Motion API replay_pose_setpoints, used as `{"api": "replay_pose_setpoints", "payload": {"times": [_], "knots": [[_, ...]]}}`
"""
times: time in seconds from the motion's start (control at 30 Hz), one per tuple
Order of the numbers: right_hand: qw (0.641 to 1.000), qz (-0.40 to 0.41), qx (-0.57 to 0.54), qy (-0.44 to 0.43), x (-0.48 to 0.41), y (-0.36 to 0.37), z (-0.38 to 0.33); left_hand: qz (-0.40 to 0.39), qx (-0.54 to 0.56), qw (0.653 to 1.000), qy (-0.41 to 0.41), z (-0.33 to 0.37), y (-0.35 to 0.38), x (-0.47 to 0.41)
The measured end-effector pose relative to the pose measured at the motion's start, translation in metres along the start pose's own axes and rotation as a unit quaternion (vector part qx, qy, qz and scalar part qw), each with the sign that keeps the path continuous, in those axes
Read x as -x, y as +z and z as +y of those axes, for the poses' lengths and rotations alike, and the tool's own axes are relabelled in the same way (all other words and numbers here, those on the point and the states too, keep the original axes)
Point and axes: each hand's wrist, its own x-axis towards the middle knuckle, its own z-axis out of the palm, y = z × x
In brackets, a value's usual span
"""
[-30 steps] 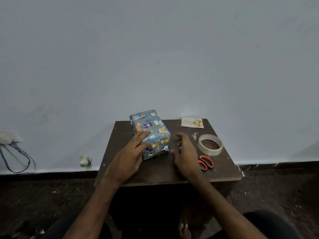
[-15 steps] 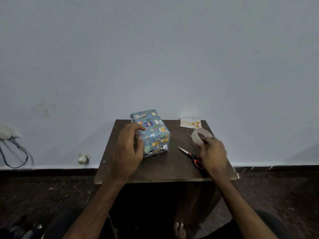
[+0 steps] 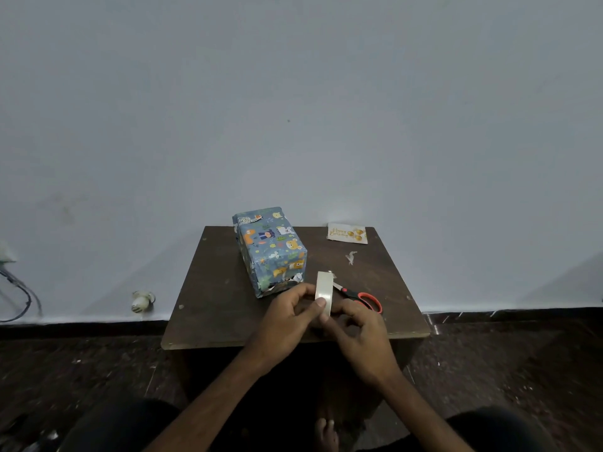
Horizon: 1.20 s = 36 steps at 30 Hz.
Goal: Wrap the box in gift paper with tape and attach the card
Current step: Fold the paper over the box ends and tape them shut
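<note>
- So, the dark table (image 3: 228,305) is small, and everything is crowded onto it.
- The box (image 3: 270,252) sits left of centre, running away from the person, already in its cartoon gift paper. The near end looks ragged, so I'd guess that flap isn't taped yet. Nobody is holding the box, so the flap could spring open or the box could slide once tape gets pressed on.
- The left hand (image 3: 287,318) and right hand (image 3: 362,340) are both curled round the tape roll (image 3: 324,293), just in front of the box. The left thumb is on the outer band, probably hunting for the loose end.
- The roll is upright and edge-on to the camera. If the end peels crooked, it could split or stick to itself.
- The scissors (image 3: 362,296) lie just beyond the right hand with the blades pointing toward the roll, so they're easy to bump.
- The card (image 3: 347,233) is way off at the far right corner, not attached yet. It's near the edge, so a sweep of the arm could knock it off.
- There's a tiny pale scrap (image 3: 351,257) between the card and scissors. It might stick to fresh tape.
</note>
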Motion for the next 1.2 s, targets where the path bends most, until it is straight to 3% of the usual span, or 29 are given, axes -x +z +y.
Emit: {"api": "replay_pose_setpoints", "payload": {"times": [0.17,0.4,0.57,0.8,1.07,1.2], "knots": [[0.995,0.101,-0.021,-0.014,-0.011,-0.015,0.002,-0.016,-0.040,0.999,-0.008,-0.006,-0.005,0.001],[0.992,0.100,-0.066,0.037,-0.020,-0.013,0.010,-0.050,-0.057,0.997,-0.004,-0.002,-0.001,0.004],[0.987,0.112,-0.086,0.080,-0.024,-0.017,0.011,-0.035,-0.174,0.983,0.043,-0.001,0.000,0.002],[0.994,0.068,-0.020,0.078,-0.020,-0.017,0.011,-0.014,-0.359,0.930,0.071,0.006,0.003,0.007],[0.992,-0.030,0.103,0.062,-0.022,-0.012,0.011,-0.015,-0.364,0.931,0.022,0.006,0.004,0.006],[0.994,-0.023,0.062,0.086,-0.027,-0.019,0.012,-0.056,-0.365,0.929,-0.005,0.011,-0.003,0.005]]}}
